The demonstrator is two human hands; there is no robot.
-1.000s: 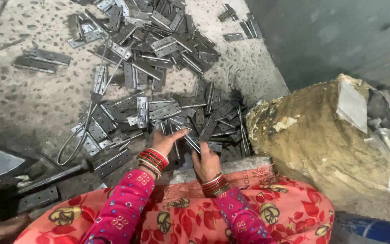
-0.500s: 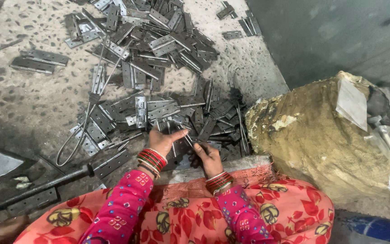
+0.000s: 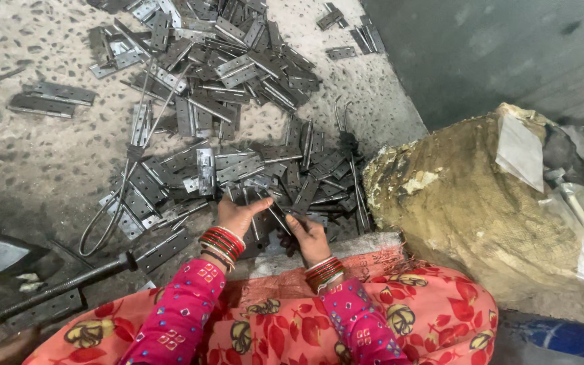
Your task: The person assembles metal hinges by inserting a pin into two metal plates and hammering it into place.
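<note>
We look down at our two hands working at the near edge of a heap of flat grey metal hinges (image 3: 238, 165) spread over a speckled stone floor (image 3: 35, 162). Our left hand (image 3: 236, 215) is curled around a hinge piece, thumb and fingers pinching it just above the heap; our right hand (image 3: 307, 232) grips a thin metal strip (image 3: 275, 215) that angles up toward the left hand — the two pieces seem held close so they can be fitted together. Both wrists carry stacks of red and green bangles, and pink patterned sleeves lead back to a floral lap. The hinges number far too many to count, dozens at least, in one big pile, with a pair (image 3: 52, 99) lying apart at the left and a few more at the top right. One bent wire loop (image 3: 113, 203) trails through the pile, one dark rod (image 3: 55, 287) lies near our left, and one bulging burlap sack (image 3: 474, 203) stands at our right.
</note>
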